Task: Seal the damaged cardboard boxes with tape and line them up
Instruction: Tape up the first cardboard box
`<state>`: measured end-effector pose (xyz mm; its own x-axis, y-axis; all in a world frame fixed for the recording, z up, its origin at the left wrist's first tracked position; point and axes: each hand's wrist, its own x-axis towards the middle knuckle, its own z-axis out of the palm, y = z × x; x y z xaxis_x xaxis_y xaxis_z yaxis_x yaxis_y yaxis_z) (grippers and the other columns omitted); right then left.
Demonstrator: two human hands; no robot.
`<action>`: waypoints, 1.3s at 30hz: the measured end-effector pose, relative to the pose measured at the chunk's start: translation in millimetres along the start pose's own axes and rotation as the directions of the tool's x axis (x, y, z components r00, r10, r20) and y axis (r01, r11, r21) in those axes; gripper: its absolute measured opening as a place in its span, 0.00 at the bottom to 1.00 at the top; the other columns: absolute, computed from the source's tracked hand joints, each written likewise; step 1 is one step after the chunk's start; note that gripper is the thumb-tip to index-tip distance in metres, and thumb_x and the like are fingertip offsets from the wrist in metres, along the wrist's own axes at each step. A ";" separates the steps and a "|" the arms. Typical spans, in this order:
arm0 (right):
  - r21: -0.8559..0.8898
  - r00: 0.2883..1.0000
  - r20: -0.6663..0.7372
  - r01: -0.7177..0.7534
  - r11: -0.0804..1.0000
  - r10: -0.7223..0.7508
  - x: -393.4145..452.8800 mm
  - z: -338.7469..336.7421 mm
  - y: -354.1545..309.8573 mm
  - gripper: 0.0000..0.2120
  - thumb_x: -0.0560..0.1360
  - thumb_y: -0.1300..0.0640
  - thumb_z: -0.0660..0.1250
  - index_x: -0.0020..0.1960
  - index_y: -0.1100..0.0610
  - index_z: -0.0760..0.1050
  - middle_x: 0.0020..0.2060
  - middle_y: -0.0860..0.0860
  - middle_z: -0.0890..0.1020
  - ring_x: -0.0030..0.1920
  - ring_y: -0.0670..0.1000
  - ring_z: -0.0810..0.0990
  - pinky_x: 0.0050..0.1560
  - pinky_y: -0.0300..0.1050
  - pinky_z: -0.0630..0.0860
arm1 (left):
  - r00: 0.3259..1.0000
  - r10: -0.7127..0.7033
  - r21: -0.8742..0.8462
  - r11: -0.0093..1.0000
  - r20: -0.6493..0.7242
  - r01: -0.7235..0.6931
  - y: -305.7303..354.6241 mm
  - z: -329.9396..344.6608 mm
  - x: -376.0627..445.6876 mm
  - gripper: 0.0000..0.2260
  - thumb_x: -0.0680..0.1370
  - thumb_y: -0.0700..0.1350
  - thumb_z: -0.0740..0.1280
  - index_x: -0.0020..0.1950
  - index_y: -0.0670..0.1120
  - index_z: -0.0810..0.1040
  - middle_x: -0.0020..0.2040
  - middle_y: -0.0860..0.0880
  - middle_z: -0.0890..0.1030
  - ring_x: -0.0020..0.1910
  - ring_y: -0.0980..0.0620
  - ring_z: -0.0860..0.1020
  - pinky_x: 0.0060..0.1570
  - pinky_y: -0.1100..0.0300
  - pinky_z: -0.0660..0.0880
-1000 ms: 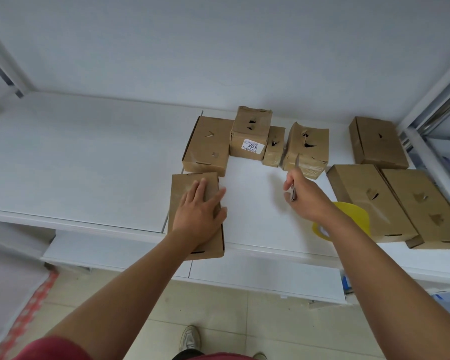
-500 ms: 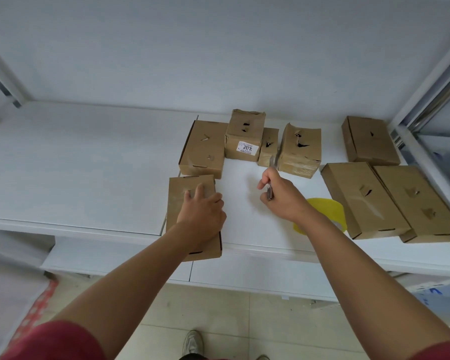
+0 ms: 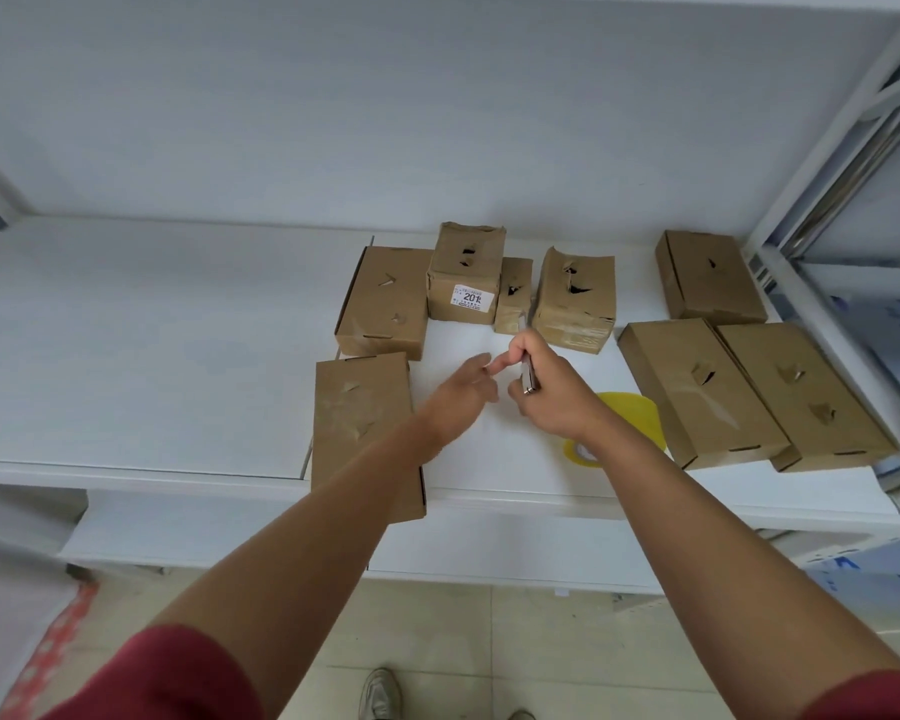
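Nearest, a shoe (image 3: 380, 693) stands on the tiled floor (image 3: 437, 631) below two bare forearms in red sleeves (image 3: 167, 678). On the white shelf (image 3: 126, 356), at its front edge, lies the nearest box (image 3: 362, 423), flat, with glossy tape over its torn top; the left forearm crosses its near end.

The left hand (image 3: 461, 394) hovers over bare shelf with fingers stretched out and holding nothing, its fingertips just meeting the right hand (image 3: 552, 392). The right hand grips a small dark tool (image 3: 528, 376), perhaps a knife, though blur hides its shape. The right wrist covers part of a yellow tape roll (image 3: 630, 418) lying on the shelf.

Eight cardboard boxes show in all. Right of the roll, two long boxes (image 3: 697, 392) lie side by side, touching, both with torn holes. Farther back, four holed boxes (image 3: 468, 275) crowd together, one bearing a white label (image 3: 471, 297). A single box (image 3: 707, 278) sits apart at the far right, near the shelf's metal upright (image 3: 822, 142).
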<state>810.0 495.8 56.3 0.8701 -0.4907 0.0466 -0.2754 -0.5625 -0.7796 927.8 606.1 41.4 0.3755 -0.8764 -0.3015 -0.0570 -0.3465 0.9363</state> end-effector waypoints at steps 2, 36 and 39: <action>0.041 1.000 0.001 -0.005 0.999 0.005 -1.6 -1.2 -1.2 0.21 0.75 0.69 0.59 0.45 0.42 0.60 0.55 0.45 0.81 0.31 0.41 0.71 0.36 0.35 0.70 | 0.979 -0.104 -0.111 0.986 0.174 0.125 4.2 0.8 3.5 0.15 0.77 0.42 0.64 0.62 0.52 0.76 0.57 0.54 0.79 0.62 0.55 0.76 0.62 0.56 0.67; -0.796 0.969 -0.112 -0.219 0.564 0.218 48.4 36.5 -15.1 0.14 0.76 0.67 0.58 0.61 0.61 0.71 0.53 0.56 0.81 0.53 0.59 0.80 0.41 0.47 0.67 | 0.933 0.160 0.916 0.301 -0.323 0.265 -12.3 -35.8 -19.2 0.15 0.80 0.52 0.57 0.62 0.45 0.73 0.64 0.43 0.74 0.64 0.41 0.68 0.61 0.48 0.65; -0.868 0.948 -0.012 -0.169 0.467 0.319 58.6 36.9 -12.6 0.16 0.76 0.66 0.59 0.62 0.57 0.75 0.59 0.53 0.79 0.59 0.56 0.78 0.47 0.45 0.67 | 0.824 0.230 0.813 0.431 -0.519 0.392 -24.3 -59.2 -38.5 0.23 0.78 0.57 0.58 0.68 0.45 0.67 0.65 0.41 0.70 0.64 0.39 0.68 0.61 0.47 0.66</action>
<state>879.6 498.7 45.9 0.7316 -0.6527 -0.1967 -0.6303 -0.7576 0.1697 969.5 668.2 40.9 0.7759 -0.6280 0.0600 -0.6295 -0.7645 0.1388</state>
